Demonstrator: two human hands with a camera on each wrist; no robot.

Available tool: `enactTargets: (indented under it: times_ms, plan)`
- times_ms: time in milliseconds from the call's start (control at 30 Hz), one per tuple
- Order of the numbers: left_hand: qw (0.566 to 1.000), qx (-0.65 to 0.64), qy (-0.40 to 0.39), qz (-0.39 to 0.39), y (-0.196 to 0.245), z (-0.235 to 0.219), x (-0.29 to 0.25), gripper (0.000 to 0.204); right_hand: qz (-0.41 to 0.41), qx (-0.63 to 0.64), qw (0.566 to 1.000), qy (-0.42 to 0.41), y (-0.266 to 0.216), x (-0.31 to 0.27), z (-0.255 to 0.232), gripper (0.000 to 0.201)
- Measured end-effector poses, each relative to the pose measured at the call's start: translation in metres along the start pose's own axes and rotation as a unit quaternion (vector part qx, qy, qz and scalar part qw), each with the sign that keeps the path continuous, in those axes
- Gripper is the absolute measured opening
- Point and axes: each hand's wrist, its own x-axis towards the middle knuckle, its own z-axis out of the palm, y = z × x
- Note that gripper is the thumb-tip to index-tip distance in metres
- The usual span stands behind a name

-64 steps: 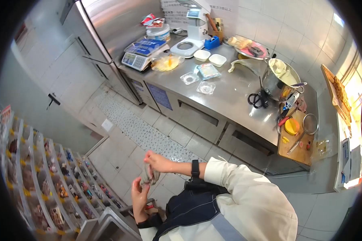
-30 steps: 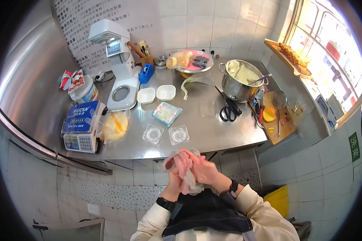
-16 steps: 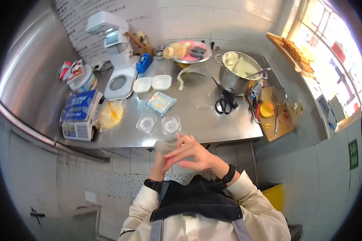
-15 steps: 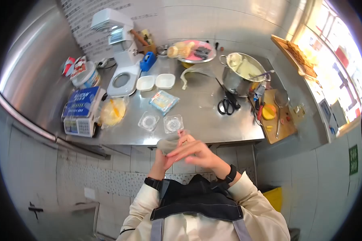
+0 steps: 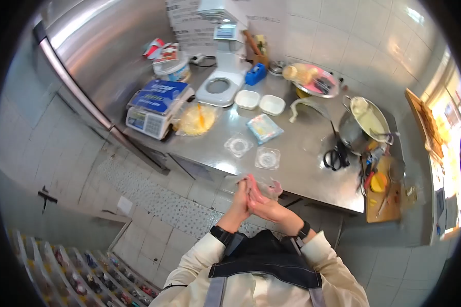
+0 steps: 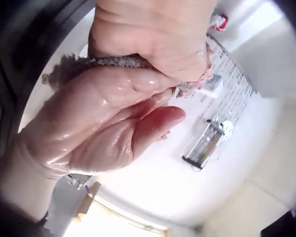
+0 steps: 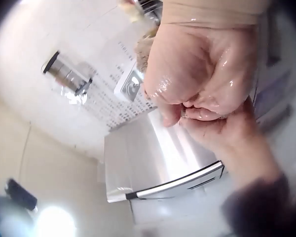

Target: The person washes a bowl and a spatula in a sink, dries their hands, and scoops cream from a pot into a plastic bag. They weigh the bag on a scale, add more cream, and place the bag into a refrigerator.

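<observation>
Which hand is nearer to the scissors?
Right. In the head view, the right hand is in front and to the left of the scissors; the left hand is farther left, beyond the right one.

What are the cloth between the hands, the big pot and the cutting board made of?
The cloth: probably soft textile, judging by its fuzzy edge. The pot: shiny metal, likely stainless steel, from its silvery reflections. The cutting board: perhaps wood, from its matte tan surface.

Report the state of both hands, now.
Left hand: holding the crumpled cloth together with the other hand; fingers partly hidden.
Right hand: holding the same cloth from its side; fingers partly hidden.
</observation>
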Motion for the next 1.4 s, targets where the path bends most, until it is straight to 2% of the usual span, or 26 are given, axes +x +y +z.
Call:
enactTargets:
  times_ms: [33,67,100,133,200,233,300,400,467,533,600,633,667,800,867,900,933,1067,1133,1167,1200,1233,1267,1300,1333,1400]
  plan:
    - [0.998,0.063,-0.004,-0.031,-0.005,-0.014,0.006,0.033,-0.104,-0.291,0.951,-0.014,-0.002,0.000,-0.007,0.071]
    - [0.990,0.126,-0.002,-0.062,-0.010,-0.031,0.010,0.034,-0.099,-0.291,0.951,-0.038,-0.011,-0.003,-0.005,0.071]
    - [0.970,0.235,0.068,0.015,-0.023,-0.046,0.016,0.037,-0.041,-0.294,0.953,-0.052,-0.023,-0.013,0.001,0.072]
    - [0.871,0.464,-0.037,0.160,-0.027,-0.072,0.027,0.032,0.013,-0.299,0.952,-0.061,-0.034,-0.022,-0.002,0.072]
    - [0.826,0.522,-0.140,0.161,-0.008,-0.060,0.018,0.024,0.019,-0.455,0.888,0.063,-0.030,-0.029,-0.063,0.073]
    - [0.826,0.523,-0.139,0.158,-0.005,-0.054,0.013,0.024,0.019,-0.451,0.890,0.065,-0.025,-0.026,-0.062,0.073]
    - [0.945,0.280,-0.168,0.030,-0.003,-0.039,0.006,0.015,-0.303,-0.288,0.883,0.214,-0.019,-0.021,-0.058,0.073]
    - [0.953,0.190,-0.222,-0.079,-0.003,-0.009,-0.004,0.016,-0.244,-0.069,0.945,0.207,-0.020,-0.006,-0.007,0.070]
    - [0.960,0.192,-0.191,-0.070,-0.014,-0.017,-0.003,0.018,-0.280,-0.142,0.900,0.303,-0.009,0.015,-0.002,0.052]
    - [0.965,0.194,-0.168,-0.064,-0.034,-0.031,0.006,0.021,-0.202,-0.020,0.903,0.379,-0.008,0.022,-0.013,0.028]
    - [0.868,0.441,-0.227,0.030,-0.043,-0.035,0.009,0.017,-0.194,0.069,0.899,0.387,-0.017,0.017,-0.007,0.019]
    - [0.745,0.607,-0.257,0.099,-0.037,-0.035,0.006,0.017,-0.153,0.060,0.904,0.394,-0.021,0.011,-0.003,0.022]
    - [0.745,0.605,-0.265,0.094,-0.034,-0.033,0.005,0.017,-0.113,0.050,0.907,0.403,-0.024,0.004,-0.004,0.025]
    - [0.605,0.723,-0.332,0.036,0.001,0.018,-0.004,0.020,-0.189,-0.127,0.874,0.429,-0.007,-0.005,-0.040,0.030]
    - [0.799,0.530,-0.267,-0.099,-0.010,-0.008,0.008,0.028,-0.258,-0.114,0.851,0.443,-0.006,-0.006,-0.034,0.031]
    - [0.922,0.259,-0.239,-0.159,-0.008,0.000,0.001,0.031,-0.276,-0.008,0.884,0.378,-0.013,-0.012,-0.028,0.033]
    - [0.960,-0.031,-0.179,-0.213,-0.006,0.009,-0.007,0.035,-0.290,0.096,0.904,0.298,-0.019,-0.017,-0.017,0.037]
    - [0.960,-0.127,-0.179,-0.177,-0.041,-0.023,-0.003,0.038,-0.286,-0.048,0.907,0.304,-0.016,-0.013,0.000,0.035]
    - [0.983,0.079,-0.116,-0.116,-0.044,-0.010,-0.010,0.029,-0.231,-0.075,0.897,0.370,-0.015,-0.006,-0.008,0.027]
    - [0.934,0.041,-0.316,-0.160,-0.052,-0.054,0.019,0.023,-0.207,0.006,0.911,0.358,-0.019,-0.011,-0.008,0.024]
    - [0.931,0.041,-0.321,-0.171,-0.050,-0.048,0.018,0.023,-0.213,0.008,0.905,0.367,-0.023,-0.012,-0.008,0.024]
    - [0.905,0.288,-0.303,-0.079,-0.045,-0.035,0.010,0.020,-0.203,0.021,0.900,0.386,-0.025,-0.009,-0.008,0.026]
    - [0.814,0.514,-0.268,0.023,-0.040,-0.025,0.005,0.019,-0.193,0.033,0.894,0.402,-0.027,-0.010,-0.008,0.028]
    - [0.761,0.580,-0.287,0.038,-0.033,-0.024,0.005,0.021,-0.171,-0.016,0.897,0.407,-0.031,-0.014,-0.008,0.031]
    - [0.758,0.581,-0.294,0.035,-0.028,-0.017,0.005,0.021,-0.177,-0.013,0.894,0.412,-0.036,-0.018,-0.011,0.031]
    - [0.917,0.303,-0.243,-0.092,-0.021,-0.002,0.004,0.029,-0.103,-0.467,0.761,0.438,-0.047,-0.027,-0.014,0.035]
